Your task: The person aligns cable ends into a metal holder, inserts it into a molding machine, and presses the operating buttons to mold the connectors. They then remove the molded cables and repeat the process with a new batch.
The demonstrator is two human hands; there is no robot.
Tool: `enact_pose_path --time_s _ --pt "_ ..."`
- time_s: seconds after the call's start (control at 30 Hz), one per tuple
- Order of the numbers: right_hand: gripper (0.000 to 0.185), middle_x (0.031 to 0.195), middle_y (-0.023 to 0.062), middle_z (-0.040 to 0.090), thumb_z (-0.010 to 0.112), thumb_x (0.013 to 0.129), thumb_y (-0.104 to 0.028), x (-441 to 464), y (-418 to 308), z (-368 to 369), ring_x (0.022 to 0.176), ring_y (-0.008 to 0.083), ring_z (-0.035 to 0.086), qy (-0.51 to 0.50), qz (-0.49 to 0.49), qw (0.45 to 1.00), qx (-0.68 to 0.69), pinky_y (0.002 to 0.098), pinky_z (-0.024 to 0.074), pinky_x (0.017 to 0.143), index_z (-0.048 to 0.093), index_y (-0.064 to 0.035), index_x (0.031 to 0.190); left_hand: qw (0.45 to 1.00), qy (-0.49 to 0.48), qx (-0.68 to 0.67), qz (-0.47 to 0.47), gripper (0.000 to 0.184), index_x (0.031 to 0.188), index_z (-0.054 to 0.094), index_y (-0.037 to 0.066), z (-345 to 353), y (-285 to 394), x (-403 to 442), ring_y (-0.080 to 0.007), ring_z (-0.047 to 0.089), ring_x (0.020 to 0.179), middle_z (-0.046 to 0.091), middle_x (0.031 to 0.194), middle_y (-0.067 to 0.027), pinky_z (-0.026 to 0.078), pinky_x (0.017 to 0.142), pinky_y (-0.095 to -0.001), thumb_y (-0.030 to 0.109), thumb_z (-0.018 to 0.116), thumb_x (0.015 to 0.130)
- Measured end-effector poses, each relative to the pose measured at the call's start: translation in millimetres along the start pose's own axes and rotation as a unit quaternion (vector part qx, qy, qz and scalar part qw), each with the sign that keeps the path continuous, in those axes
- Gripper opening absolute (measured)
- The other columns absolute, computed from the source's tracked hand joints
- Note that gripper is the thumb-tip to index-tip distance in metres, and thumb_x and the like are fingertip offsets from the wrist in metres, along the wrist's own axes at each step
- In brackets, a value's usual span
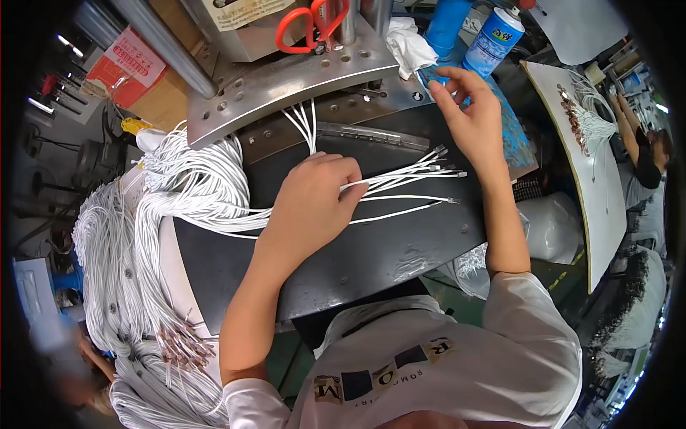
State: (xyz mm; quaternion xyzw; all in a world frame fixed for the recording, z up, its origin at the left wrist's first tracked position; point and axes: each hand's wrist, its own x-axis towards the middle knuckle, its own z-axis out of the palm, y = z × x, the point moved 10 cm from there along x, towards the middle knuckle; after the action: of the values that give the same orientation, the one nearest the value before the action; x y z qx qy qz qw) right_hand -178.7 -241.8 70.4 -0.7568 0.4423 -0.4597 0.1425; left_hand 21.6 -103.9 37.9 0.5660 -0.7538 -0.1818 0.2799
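Note:
My left hand point(321, 191) is closed around a bunch of white cables point(396, 179) above the black work surface. Small connector-like ends point(446, 168) fan out to the right of it. Several more white cables point(304, 125) run from behind this hand up under the metal press plate point(300, 89). Raised at the right, my right hand point(471, 104) has its fingers bent and apart, with nothing visible in them. It is beside the plate's right end, near a crumpled white cloth point(411, 46). A metal strip point(375, 134) lies on the surface between the hands.
A big heap of white cables point(193, 179) hangs over the left edge of the black surface point(400, 250). Red-handled scissors point(311, 28) rest on the press. Behind my right hand stands a blue spray can point(494, 41). Another person point(643, 154) works at a white table point(572, 164) on the right.

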Motion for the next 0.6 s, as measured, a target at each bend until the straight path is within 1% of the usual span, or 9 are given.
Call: enact_pose_path --time_s 0.07,0.1,0.2,0.27,0.33,0.4,0.47,0.53,0.6 --pt "0.03 0.082 0.0051 0.065 0.08 0.091 -0.024 0 1 0 0.07 0.0154 0.055 0.0 -0.004 1.0 0.013 0.0309 0.0454 0.062 0.076 -0.0024 0.112 0.993 -0.054 -0.085 -0.054 0.016 0.096 0.07 0.001 5 4 3 -0.0232 0.066 0.081 0.069 0.086 -0.0138 0.05 0.073 -0.0327 0.017 0.074 0.095" --pt "0.027 0.081 0.0021 0.067 0.079 0.092 -0.021 -1 6 2 0.072 0.0109 0.055 -0.008 0.009 0.999 0.03 0.0279 0.0449 0.063 0.077 -0.0006 0.11 0.985 -0.081 -0.127 -0.083 0.016 0.097 0.07 0.002 10 5 3 -0.0201 0.066 0.083 0.069 0.086 -0.0125 0.05 0.074 -0.0312 0.018 0.073 0.096" --pt "0.025 0.083 -0.0018 0.068 0.078 0.096 -0.019 -4 28 19 0.074 0.006 0.055 -0.067 0.059 0.981 0.173 0.0242 0.0441 0.065 0.076 0.0011 0.11 0.942 -0.186 -0.279 -0.035 0.018 0.106 0.07 0.002 39 25 3 -0.0097 0.063 0.085 0.069 0.087 -0.0046 0.05 0.075 -0.0286 0.019 0.068 0.104" --pt "0.023 0.086 -0.0041 0.068 0.074 0.101 -0.02 -7 29 28 0.079 0.0038 0.056 -0.11 0.132 0.954 0.244 0.0214 0.0436 0.071 0.078 0.0001 0.111 0.848 -0.256 -0.464 0.0 0.021 0.115 0.067 0.001 70 44 0 -0.0035 0.056 0.086 0.068 0.09 0.0016 0.049 0.075 -0.0261 0.02 0.062 0.108" --pt "0.03 0.092 -0.0015 0.07 0.067 0.106 -0.027 -12 24 40 0.082 0.005 0.058 -0.209 0.169 0.92 0.284 0.0212 0.0453 0.074 0.077 0.0003 0.115 0.766 -0.328 -0.553 0.0 0.024 0.121 0.065 0.001 92 70 -3 -0.0028 0.051 0.073 0.062 0.092 0.0014 0.042 0.065 -0.0211 0.022 0.058 0.111" --pt "0.036 0.1 0.0022 0.072 0.059 0.11 -0.03 -20 20 57 0.09 0.008 0.062 -0.292 0.178 0.873 0.349 0.0231 0.0484 0.079 0.074 0.0008 0.121 0.689 -0.323 -0.643 -0.085 0.024 0.124 0.065 0.002 108 71 -6 -0.0038 0.046 0.065 0.059 0.089 0.0022 0.036 0.058 -0.0205 0.021 0.057 0.111" --pt "0.043 0.11 0.0069 0.073 0.051 0.113 -0.034 -24 12 70 0.098 0.0119 0.065 -0.33 0.174 0.843 0.387 0.0261 0.0501 0.086 0.07 0.0026 0.128 0.634 -0.237 -0.713 -0.184 0.026 0.128 0.064 0.002 112 35 -5 -0.0033 0.042 0.061 0.058 0.087 0.0025 0.032 0.054 -0.0203 0.02 0.057 0.11" --pt "0.051 0.121 0.0126 0.073 0.043 0.115 -0.036 -28 4 75 0.107 0.0169 0.067 -0.326 0.161 0.841 0.402 0.03 0.0504 0.094 0.064 0.0058 0.135 0.758 -0.192 -0.573 -0.244 0.029 0.134 0.062 0.003 91 -10 -6 -0.003 0.041 0.06 0.059 0.089 0.0015 0.03 0.052 -0.0199 0.018 0.055 0.11" --pt "0.052 0.13 0.0147 0.07 0.041 0.116 -0.036 -28 -7 77 0.116 0.0202 0.065 -0.318 0.108 0.862 0.379 0.0329 0.0491 0.102 0.061 0.0053 0.139 0.708 -0.187 -0.634 -0.249 0.03 0.135 0.062 0.003 77 -26 -12 -0.0037 0.043 0.059 0.06 0.088 0.001 0.031 0.051 -0.0199 0.018 0.055 0.111"
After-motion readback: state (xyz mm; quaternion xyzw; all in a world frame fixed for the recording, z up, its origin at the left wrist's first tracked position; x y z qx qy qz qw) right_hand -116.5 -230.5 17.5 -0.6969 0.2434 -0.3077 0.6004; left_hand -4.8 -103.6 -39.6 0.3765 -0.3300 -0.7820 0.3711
